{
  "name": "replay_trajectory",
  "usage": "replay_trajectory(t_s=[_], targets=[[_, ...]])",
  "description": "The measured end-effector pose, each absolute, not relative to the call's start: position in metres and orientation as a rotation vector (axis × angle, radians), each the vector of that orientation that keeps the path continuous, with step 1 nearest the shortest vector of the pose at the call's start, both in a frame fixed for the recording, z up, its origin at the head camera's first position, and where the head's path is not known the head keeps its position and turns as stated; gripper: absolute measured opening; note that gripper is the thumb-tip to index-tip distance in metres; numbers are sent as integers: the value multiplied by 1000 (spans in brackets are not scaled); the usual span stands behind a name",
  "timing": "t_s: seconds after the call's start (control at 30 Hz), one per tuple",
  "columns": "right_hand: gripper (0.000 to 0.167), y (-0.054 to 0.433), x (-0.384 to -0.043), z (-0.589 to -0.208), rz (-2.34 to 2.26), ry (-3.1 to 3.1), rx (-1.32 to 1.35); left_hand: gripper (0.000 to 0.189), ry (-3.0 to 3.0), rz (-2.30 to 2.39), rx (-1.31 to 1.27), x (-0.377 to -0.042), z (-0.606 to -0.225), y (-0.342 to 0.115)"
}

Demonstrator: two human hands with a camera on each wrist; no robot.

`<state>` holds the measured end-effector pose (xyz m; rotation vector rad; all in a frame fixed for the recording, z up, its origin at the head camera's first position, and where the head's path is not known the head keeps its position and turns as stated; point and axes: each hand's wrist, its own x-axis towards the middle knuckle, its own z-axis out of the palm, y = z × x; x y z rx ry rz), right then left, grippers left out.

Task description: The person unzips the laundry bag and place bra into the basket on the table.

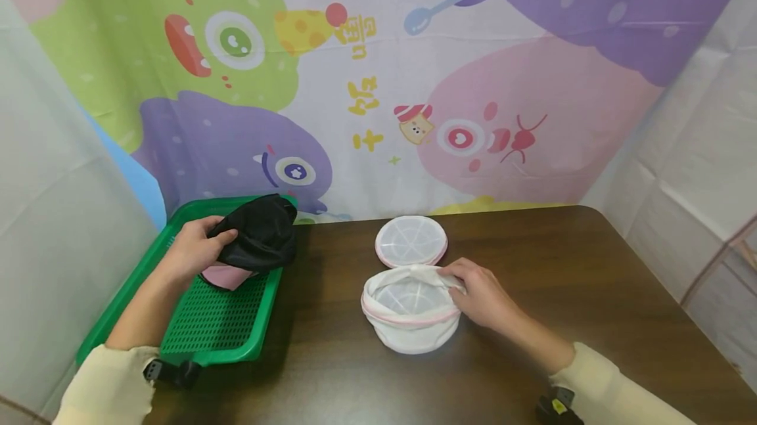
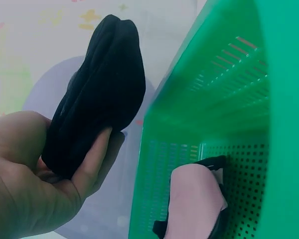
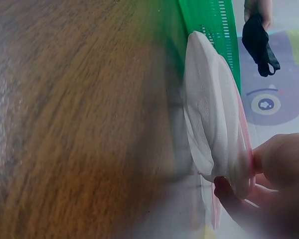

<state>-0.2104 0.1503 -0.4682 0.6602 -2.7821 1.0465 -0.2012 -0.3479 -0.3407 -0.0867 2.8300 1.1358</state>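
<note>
A white mesh laundry bag (image 1: 414, 336) with a pink zip rim stands on the table, its round lid (image 1: 412, 241) folded back behind it. My right hand (image 1: 481, 293) pinches the bag's rim at its right side, thumb and fingers on either side of the edge in the right wrist view. My left hand (image 1: 198, 247) grips a black cloth item (image 1: 260, 231), rounded and folded, over the green basket's far end. A narrow loop shows at its end in the right wrist view; its exact kind I cannot tell. Below it in the basket lies a pink cloth item (image 2: 192, 201) with black edging.
The green plastic basket (image 1: 269, 310) with perforated sides and floor stands at the table's left. A brown wooden table (image 1: 532, 247) runs under the bag and basket. Behind the table hangs a curtain (image 1: 367, 182) printed with cartoon monsters; pale cloth hangs on both sides.
</note>
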Motion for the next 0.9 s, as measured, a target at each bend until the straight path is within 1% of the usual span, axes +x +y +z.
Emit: replay_trajectory(t_s=[0.5, 0.9], targets=[[34, 150, -209, -467, 1063, -2804, 639, 63, 2628, 1279, -73, -210, -337, -367], [36, 150, -210, -469, 1058, -2791, 662, 65, 2600, 1223, -128, -219, -341, -388]])
